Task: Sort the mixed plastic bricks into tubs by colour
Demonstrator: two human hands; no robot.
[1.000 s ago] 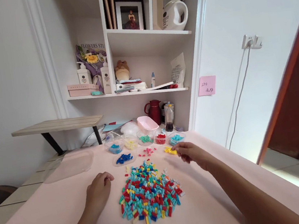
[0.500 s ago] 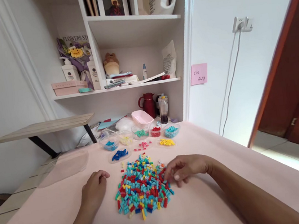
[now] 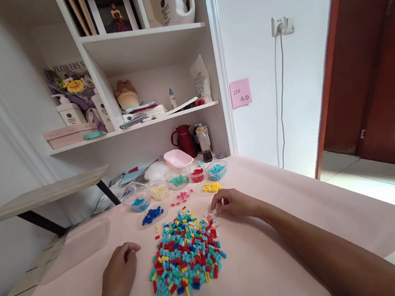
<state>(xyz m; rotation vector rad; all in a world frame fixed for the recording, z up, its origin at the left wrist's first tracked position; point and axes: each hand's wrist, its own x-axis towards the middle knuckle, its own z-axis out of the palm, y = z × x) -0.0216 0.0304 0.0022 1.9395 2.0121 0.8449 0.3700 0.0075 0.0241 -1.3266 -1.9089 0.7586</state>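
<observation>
While my right hand (image 3: 233, 204) pinches at the brick pile's (image 3: 186, 256) far edge, grip contents unclear, my left hand (image 3: 121, 271) rests loosely curled and empty near five clear tubs (image 3: 179, 179) of sorted bricks.

A second ago the right hand (image 3: 230, 204) was out by the small yellow pile (image 3: 212, 187) near the tabletop's far edge. Half a second ago it had drawn back to the near right side of the mixed brick heap (image 3: 186, 256). Now it sits at the heap's far right edge, fingertips curled onto the outermost bricks. The head camera has swung right, showing more of the door.
</observation>
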